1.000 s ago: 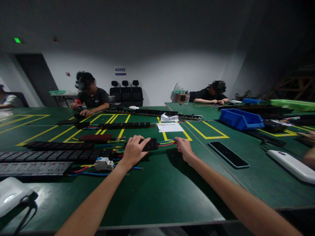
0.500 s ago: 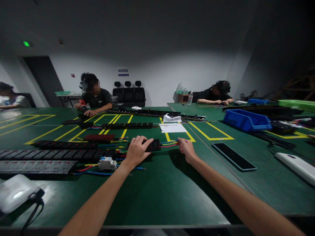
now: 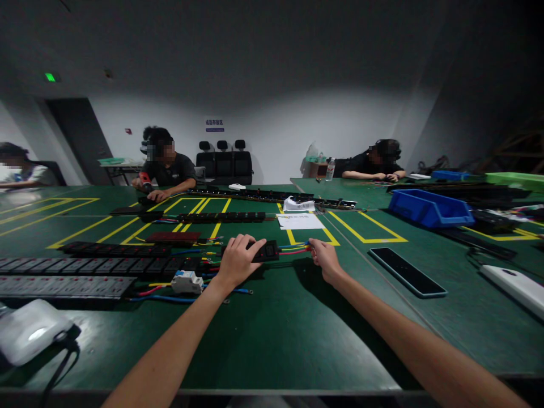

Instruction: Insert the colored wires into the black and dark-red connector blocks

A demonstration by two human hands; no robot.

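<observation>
My left hand [image 3: 239, 260] is wrapped over a short black socket strip [image 3: 269, 251], whose right end shows past the thumb. Blue, yellow-green and red wires [image 3: 293, 248] run out of that end. Their far ends are pinched between the fingers of my right hand [image 3: 325, 259], which hides the tips. Left of the strip lie several longer socket strips: a black one [image 3: 114, 249], another black row [image 3: 93, 265] and a grey one [image 3: 63, 287]. A white circuit breaker [image 3: 187, 281] sits by their wire ends, near my left wrist.
To the right lie a phone [image 3: 406, 272], a white device [image 3: 514, 289] and a blue bin [image 3: 429, 208]. A white sheet [image 3: 300, 221] lies beyond my hands. A clear-wrapped object [image 3: 36, 334] is at the near left. Co-workers sit across the table, one holding a red power tool [image 3: 145, 182].
The view has shifted very slightly, so everything sits a little further right. Both hands keep the same hold on the socket strip and its wires.
</observation>
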